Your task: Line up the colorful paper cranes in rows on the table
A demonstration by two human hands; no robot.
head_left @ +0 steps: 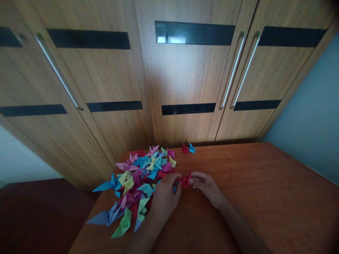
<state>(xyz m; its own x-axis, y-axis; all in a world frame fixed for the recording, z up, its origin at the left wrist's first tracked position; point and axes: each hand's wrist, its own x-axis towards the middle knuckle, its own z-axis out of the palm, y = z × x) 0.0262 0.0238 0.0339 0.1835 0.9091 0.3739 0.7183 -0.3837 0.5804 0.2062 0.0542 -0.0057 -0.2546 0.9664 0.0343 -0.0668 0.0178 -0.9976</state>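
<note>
Left hand (165, 195) and right hand (205, 183): fingers nearly closed, pinching opposite sides of one red folded-paper figure (186, 180) over the wooden table (251, 187). At 9 o'clock from it: multicoloured pile of paper figures (136, 178), beside the left hand. At 12 o'clock: small red figure (184, 149) and blue figure (192, 149), side by side; beyond, wooden cabinet (185, 77).

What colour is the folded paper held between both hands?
Red paper, shown in the head view.
</note>
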